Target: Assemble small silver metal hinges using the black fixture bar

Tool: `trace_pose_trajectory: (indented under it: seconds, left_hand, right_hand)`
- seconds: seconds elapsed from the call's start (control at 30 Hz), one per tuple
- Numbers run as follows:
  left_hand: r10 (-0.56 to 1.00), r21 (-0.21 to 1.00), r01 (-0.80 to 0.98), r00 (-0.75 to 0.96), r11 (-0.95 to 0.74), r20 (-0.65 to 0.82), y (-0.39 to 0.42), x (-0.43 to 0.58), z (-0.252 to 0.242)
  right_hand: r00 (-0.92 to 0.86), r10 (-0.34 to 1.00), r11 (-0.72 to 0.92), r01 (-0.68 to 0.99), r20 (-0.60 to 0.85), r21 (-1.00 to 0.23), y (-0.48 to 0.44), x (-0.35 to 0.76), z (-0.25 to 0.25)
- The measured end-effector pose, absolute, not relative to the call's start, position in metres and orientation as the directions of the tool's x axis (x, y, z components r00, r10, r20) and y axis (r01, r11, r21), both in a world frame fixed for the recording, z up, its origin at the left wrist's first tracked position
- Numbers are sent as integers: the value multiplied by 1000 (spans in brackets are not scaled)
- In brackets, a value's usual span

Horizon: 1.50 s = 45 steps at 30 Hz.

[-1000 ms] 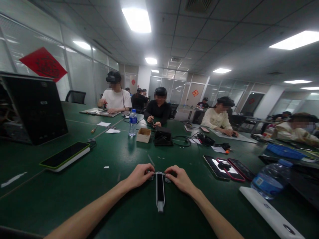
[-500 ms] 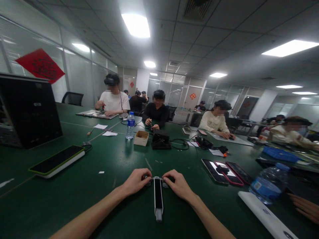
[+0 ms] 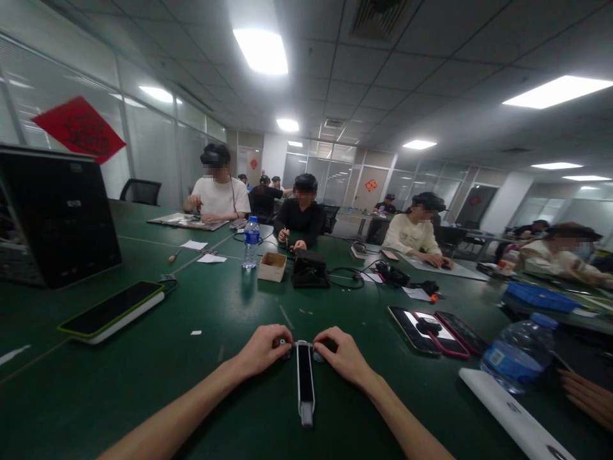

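A slim, long device [image 3: 305,380] with a black top, pale edges and a grey near end lies on the green table, pointing toward me. Its exact kind is unclear. At the left of its far end, my left hand [image 3: 269,347] is closed, thumb and fingers pinching a small dark-grey piece [image 3: 282,344]. My right hand [image 3: 341,350] mirrors it on the other side, pinched on a small grey piece [image 3: 318,358] partly hidden by the fingers. Both pieces sit close against the device; whether they are joined to it I cannot tell.
Ahead stand a small cardboard box [image 3: 272,267], a black stand [image 3: 309,268] and a water bottle [image 3: 251,243]. Phones [image 3: 414,329] and a large bottle [image 3: 520,351] are at right, beside a white slab [image 3: 512,409]. A green-edged phone [image 3: 112,310] lies left. Another person's hand [image 3: 587,393] shows at far right.
My hands keep their pinch beside the device with hardly any movement; the left-hand piece shows slightly more. The view has shifted a little.
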<state>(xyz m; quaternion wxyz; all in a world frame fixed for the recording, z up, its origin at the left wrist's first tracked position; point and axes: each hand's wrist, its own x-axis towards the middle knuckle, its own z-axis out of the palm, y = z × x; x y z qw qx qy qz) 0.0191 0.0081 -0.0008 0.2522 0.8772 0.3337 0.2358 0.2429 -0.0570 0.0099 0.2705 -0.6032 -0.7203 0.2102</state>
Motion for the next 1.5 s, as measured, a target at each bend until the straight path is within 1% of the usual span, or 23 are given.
trace_pose_trajectory:
  seconds: [0.13,0.23,0.3,0.37,0.43,0.5,0.6,0.73,1.0,1.37,1.5]
  left_hand:
    - [701,585,473,669,-659,248,8,19,-1]
    - [697,583,473,675,-660,241,7,19,2]
    - [695,587,472,680,-658,233,7,19,2]
    - [695,597,466,681,-653,229,7,18,1]
    - [694,617,449,683,-646,230,8,17,-1]
    - [690,633,432,685,-643,233,8,17,-2]
    - [693,644,427,684,-634,229,7,18,0]
    - [697,654,433,687,-621,207,5,19,6]
    - [707,653,444,677,-613,203,10,20,-3]
    - [714,636,482,682,-602,158,10,21,1]
    - [705,640,471,691,-608,162,10,21,1]
  right_hand:
    - [-109,971,217,772,213,-597,-50,252,2]
    - [-28,955,184,836,295,-517,-37,271,-10]
    - [51,949,101,886,311,-453,-26,288,-18]
    - [150,944,-27,923,293,-385,-15,306,-23]
    - [244,934,-157,937,261,-312,-5,320,-24]
    - [308,920,-238,931,243,-277,5,331,-25]
    - [353,906,-293,922,235,-254,22,341,-26]
    - [375,896,-324,918,237,-230,49,349,-32]
    - [451,862,-401,886,229,-234,93,364,-39]
    - [445,863,-400,891,240,-217,121,381,-43]
    - [397,885,-353,913,245,-203,124,385,-44]
